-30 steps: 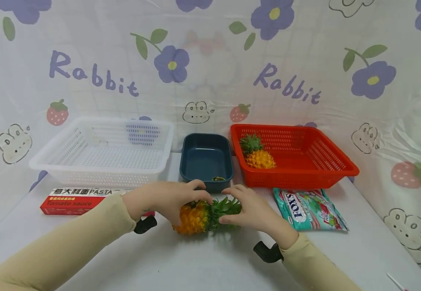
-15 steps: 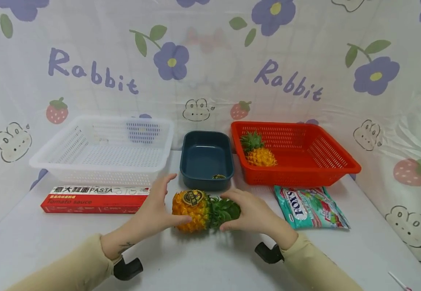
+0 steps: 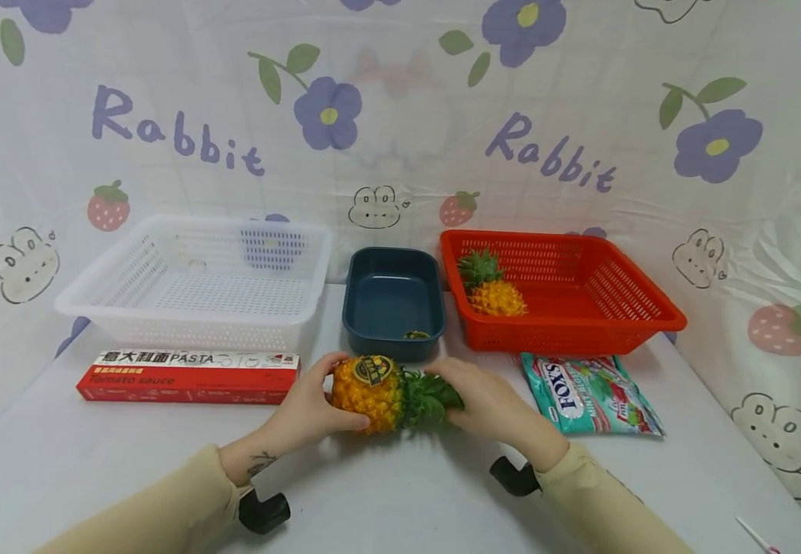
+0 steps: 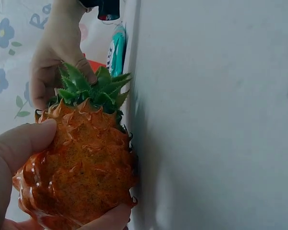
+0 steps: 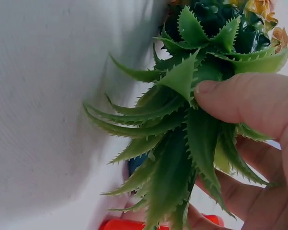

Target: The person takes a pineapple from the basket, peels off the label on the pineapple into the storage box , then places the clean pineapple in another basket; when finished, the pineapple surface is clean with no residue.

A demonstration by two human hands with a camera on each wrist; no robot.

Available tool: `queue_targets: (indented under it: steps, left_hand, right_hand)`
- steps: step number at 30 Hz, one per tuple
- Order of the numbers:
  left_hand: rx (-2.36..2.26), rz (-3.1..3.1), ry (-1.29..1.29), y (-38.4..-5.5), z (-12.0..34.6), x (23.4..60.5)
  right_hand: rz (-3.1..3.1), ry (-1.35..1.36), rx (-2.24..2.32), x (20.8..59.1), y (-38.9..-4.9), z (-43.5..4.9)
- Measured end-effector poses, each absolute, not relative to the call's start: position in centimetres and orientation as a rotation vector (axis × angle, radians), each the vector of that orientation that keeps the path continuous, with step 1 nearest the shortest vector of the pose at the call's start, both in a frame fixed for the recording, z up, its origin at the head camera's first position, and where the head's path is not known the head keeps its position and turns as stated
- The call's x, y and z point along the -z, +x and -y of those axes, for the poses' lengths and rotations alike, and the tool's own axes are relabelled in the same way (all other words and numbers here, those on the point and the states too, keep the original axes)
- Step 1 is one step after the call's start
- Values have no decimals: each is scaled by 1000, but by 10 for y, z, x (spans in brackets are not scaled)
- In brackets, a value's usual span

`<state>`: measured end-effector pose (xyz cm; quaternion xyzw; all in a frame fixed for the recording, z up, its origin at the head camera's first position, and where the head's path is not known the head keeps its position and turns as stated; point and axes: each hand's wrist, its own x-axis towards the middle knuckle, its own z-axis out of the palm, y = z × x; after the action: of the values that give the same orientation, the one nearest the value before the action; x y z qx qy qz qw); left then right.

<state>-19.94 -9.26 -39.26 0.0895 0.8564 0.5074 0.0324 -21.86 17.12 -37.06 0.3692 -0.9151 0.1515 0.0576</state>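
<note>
A pineapple lies on its side in the middle of the table, leaves to the right, a black and gold sticker on its upper side. My left hand grips the rounded end of the fruit; in the left wrist view its thumb presses on the spiky orange skin. At the other end, my right hand holds the green leaves. The right wrist view has its thumb on the leaves near the crown's base, with the other fingers behind them.
Behind stand a white basket, a dark blue tub with a small gold and black piece inside, and a red basket holding another pineapple. A pasta box lies left, a teal candy bag right.
My left hand came off the pineapple's top, opened beside it, and now grips its left end. The sticker, hidden at first, shows. My right hand has closed further on the leaves.
</note>
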Motion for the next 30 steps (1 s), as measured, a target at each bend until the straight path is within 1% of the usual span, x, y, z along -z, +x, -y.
queue_targets:
  steps: [10,15,19,22,26,30]
  left_hand:
    - [-1621,-2602,261,-217,85,393]
    - [-1608,-2622,226,-217,83,393]
    - [-1599,-2614,199,-215,83,396]
    - [-1599,-2610,195,-216,83,397]
    - [-1615,-2595,207,-217,83,395]
    - [-1619,-2587,235,-217,83,394]
  right_hand:
    - [2831,1012,-426,367,-229,-174]
    - [2896,1068,-436,360,-231,-177]
    - [2953,1151,-564,337,-230,-177]
    - [2894,1151,-702,312,-233,-172]
    - [2779,1050,-880,285,-239,-155]
    - [2703,961,-974,269,-245,-133]
